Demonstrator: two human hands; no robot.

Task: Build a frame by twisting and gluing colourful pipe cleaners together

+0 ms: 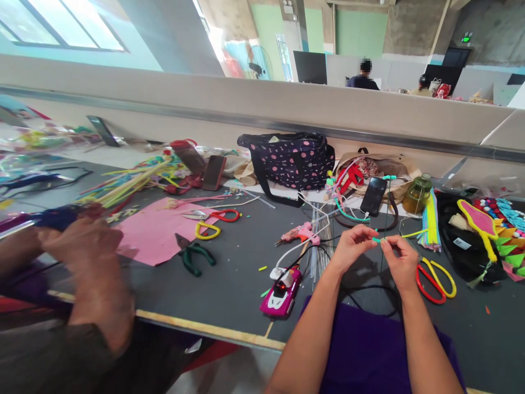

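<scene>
My left hand (356,245) and my right hand (397,258) meet above the grey table at the right. Their fingertips pinch a small green piece (376,240), whose exact kind is too small to tell. A thin dark line, perhaps a wire, runs vertically by the fingers. Beside my right hand lie scissors (438,279) with one red and one yellow handle. A pink glue gun (301,234) rests left of my left hand, by a bundle of thin clear sticks (320,257). Behind my hands, a dark phone (374,196) leans near a green-yellow flower-like craft piece (333,183).
At the left, a co-worker's blurred hands (82,241) work beside pink sheet (158,232). Green-handled pliers (192,256), other scissors (219,216) and a magenta car-shaped power socket (281,295) lie between us. A dotted bag (291,161) and glass jar (417,194) stand behind.
</scene>
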